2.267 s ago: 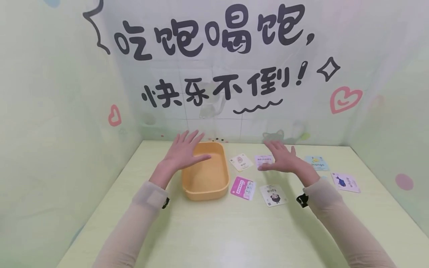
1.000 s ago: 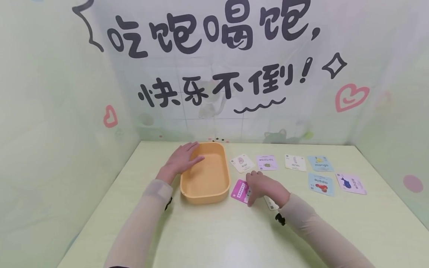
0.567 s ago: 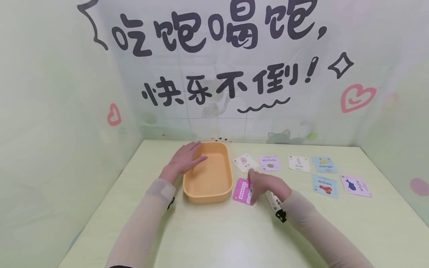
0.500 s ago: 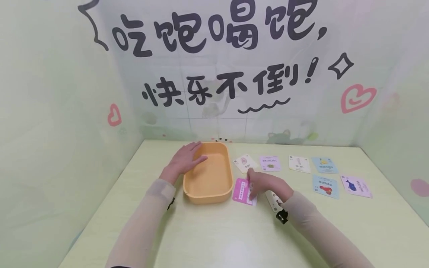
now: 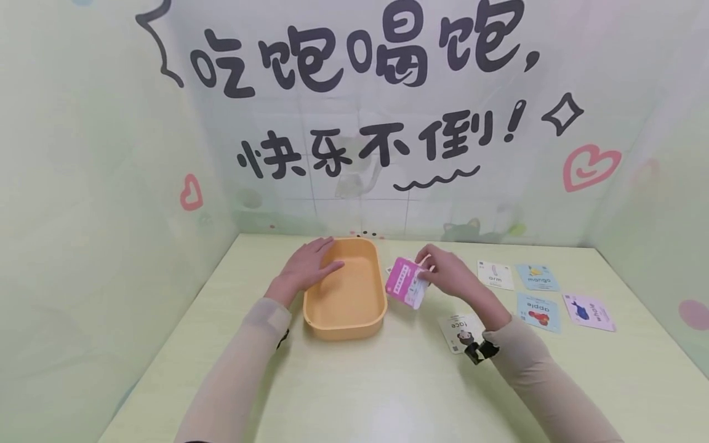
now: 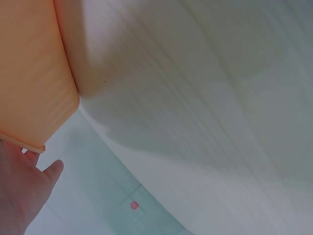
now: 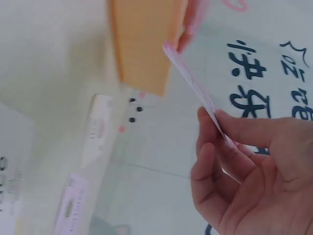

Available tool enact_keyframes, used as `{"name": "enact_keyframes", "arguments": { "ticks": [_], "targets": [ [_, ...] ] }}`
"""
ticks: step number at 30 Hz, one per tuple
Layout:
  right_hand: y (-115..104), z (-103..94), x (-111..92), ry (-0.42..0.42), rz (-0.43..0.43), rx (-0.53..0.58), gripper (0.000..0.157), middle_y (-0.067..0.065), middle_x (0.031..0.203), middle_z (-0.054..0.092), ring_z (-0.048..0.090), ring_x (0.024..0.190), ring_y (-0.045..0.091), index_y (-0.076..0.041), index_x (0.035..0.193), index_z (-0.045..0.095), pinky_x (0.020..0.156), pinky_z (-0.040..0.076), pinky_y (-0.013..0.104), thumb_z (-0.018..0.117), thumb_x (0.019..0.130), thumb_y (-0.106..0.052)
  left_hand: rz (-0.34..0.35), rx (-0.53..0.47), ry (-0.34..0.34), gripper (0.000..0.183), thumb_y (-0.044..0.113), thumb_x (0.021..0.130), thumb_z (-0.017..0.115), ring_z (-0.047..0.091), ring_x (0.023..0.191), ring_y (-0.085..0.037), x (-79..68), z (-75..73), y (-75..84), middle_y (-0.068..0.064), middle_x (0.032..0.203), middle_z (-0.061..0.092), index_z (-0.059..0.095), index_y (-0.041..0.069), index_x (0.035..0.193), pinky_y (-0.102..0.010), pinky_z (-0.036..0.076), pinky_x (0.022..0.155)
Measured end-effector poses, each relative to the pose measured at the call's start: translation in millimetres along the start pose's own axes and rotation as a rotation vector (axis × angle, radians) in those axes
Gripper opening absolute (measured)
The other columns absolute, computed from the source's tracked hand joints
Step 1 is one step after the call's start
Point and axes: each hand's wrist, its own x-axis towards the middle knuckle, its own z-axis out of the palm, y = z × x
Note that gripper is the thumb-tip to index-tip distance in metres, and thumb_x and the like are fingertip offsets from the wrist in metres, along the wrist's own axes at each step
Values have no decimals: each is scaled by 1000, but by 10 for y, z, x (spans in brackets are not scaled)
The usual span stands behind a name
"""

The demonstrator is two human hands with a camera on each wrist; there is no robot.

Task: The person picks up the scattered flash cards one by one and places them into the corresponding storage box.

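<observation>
My right hand (image 5: 451, 271) pinches a pink and white card (image 5: 405, 284) between thumb and fingers, raised and tilted beside the orange tray (image 5: 316, 332). The right wrist view shows this pink card (image 7: 188, 81) almost edge-on. My left hand (image 5: 303, 269) rests on the tray's left rim, fingers extended and thumb spread over the inside. Its fingers partly pass behind the rim in the left wrist view, where the tray's outer wall (image 6: 36, 63) shows. Below my right wrist lies the "face" card (image 5: 461, 332). The "ear" and tortoise cards are mostly hidden behind the held card and right hand.
Further right lie the "arm" card (image 5: 495, 275), the "mango" card (image 5: 537, 277), the "apple" card (image 5: 538, 312) and the "whale" card (image 5: 589, 312). A printed curtain (image 5: 354, 215) encloses the back and sides of the pale table (image 5: 343, 394).
My right hand came down to the pink card, took hold of it and lifted it off the table. My left hand settled onto the tray's rim and has stayed there.
</observation>
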Motion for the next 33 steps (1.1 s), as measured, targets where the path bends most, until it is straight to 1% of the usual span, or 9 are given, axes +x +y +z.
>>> {"name": "enact_keyframes", "arguments": {
  "ticks": [4,7,14,17,20,23,27,29,33],
  "targets": [
    [-173,-69,-12,110,-13,-3,22,15,103,71,70,86,23,-4,117,59,69,58,31,62,96,-9,6,0,0,78,61,99,43,29,151,-36,16,9,-2,-12,163,32,32,9,156,-53,24,125],
    [-273,-42,2,138,-37,27,22,15,103,71,69,83,22,-4,117,59,69,59,32,62,97,-9,8,-1,-1,78,61,99,43,30,151,-35,24,23,-2,-12,163,32,33,9,156,-53,24,125],
    [-453,213,47,22,-66,163,25,15,100,71,68,75,15,-1,120,60,64,61,28,62,96,-6,-9,3,-15,79,62,98,44,29,151,-35,29,44,21,-11,164,31,32,10,156,-52,24,125],
    [-506,308,73,-34,-67,181,25,15,98,71,67,73,15,0,120,60,63,61,26,63,96,-5,-20,1,-19,79,62,97,45,29,151,-35,29,38,35,-11,164,31,33,10,156,-53,24,125],
    [-526,346,85,-74,-76,185,25,17,98,71,70,74,19,2,119,60,64,62,27,63,95,-5,-25,1,-19,78,62,97,45,29,151,-34,33,34,42,-11,163,32,34,10,156,-52,24,125],
    [-485,340,69,-88,-76,152,26,16,99,72,71,76,23,2,119,61,64,61,27,64,94,-5,-18,3,-19,78,62,98,44,29,151,-34,38,35,41,-11,163,32,34,10,156,-52,23,125],
    [-376,287,13,-88,-69,55,25,10,101,72,70,82,20,-4,117,63,67,59,28,68,93,-11,-13,7,-16,79,62,98,44,29,151,-35,36,31,38,-12,163,31,33,9,156,-52,23,125],
    [-309,243,-23,-96,-85,-1,26,9,102,72,69,85,18,-5,116,64,70,59,29,69,92,-13,-15,12,-13,78,61,98,44,29,151,-35,32,26,36,-12,163,31,32,9,156,-52,24,125],
    [-154,158,-116,-124,-101,-88,30,13,109,71,70,95,25,-3,117,64,80,60,36,71,90,-13,-19,16,-10,77,57,99,46,28,151,-36,27,20,34,-13,164,30,32,9,156,-53,23,125]
  ]
}}
